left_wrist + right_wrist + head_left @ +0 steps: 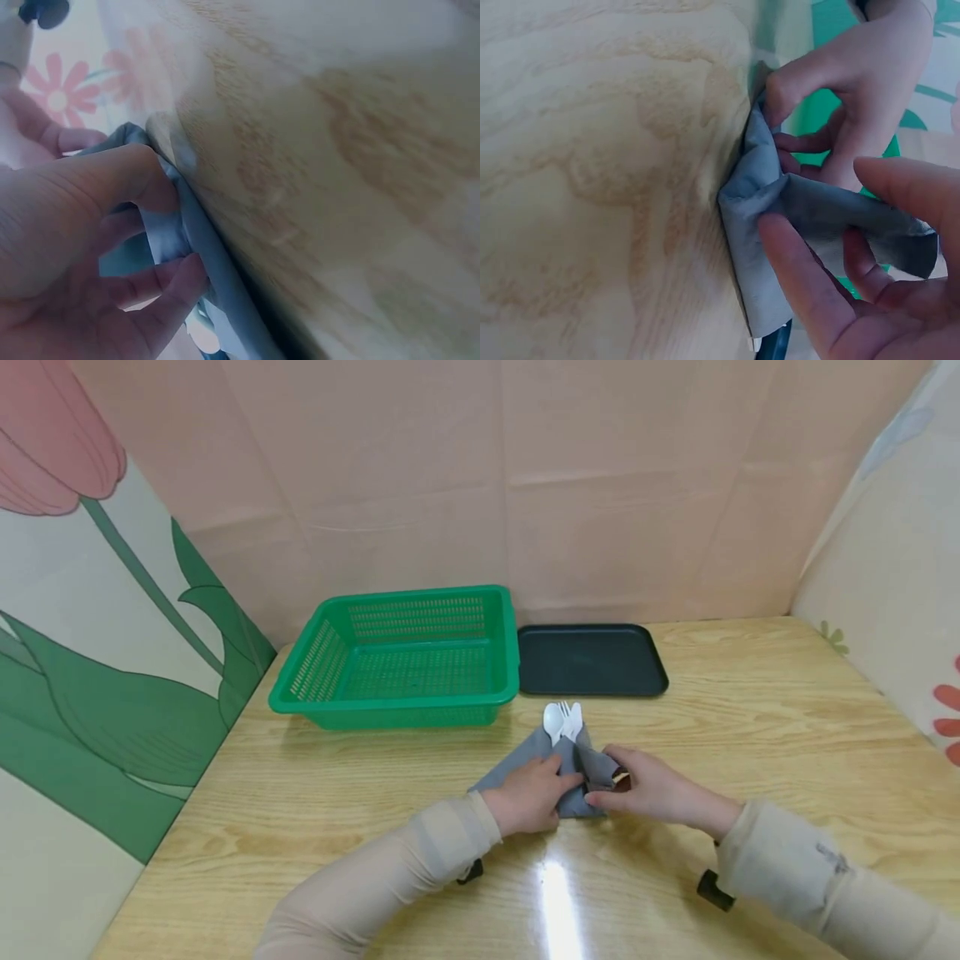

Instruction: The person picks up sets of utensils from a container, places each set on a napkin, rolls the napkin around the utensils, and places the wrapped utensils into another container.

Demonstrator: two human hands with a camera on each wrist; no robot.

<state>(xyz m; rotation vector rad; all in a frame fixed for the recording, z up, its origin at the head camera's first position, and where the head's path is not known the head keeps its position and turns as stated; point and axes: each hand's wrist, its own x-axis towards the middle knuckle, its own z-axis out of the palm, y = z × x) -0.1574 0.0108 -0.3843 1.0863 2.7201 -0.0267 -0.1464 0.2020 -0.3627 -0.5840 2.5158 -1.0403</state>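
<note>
A grey cloth napkin (517, 760) lies partly folded on the table. White plastic cutlery shows at its top end: a spoon (552, 720), a fork (566, 714) and a knife (576, 720), their lower parts hidden under the cloth. My left hand (531, 793) holds the folded part down, thumb and fingertips bent onto the cloth in the left wrist view. From the right, my right hand (660, 785) grips a raised flap (840, 206) of the napkin between thumb and fingers. A small brown and tan patch (621, 779) shows at the flap's end.
Behind the napkin to the left stands a green plastic basket (405, 702) with slotted walls. A black tray (592, 660) lies right beside it, near the back wall. Light glares off the wooden table (750, 718) in front of the hands.
</note>
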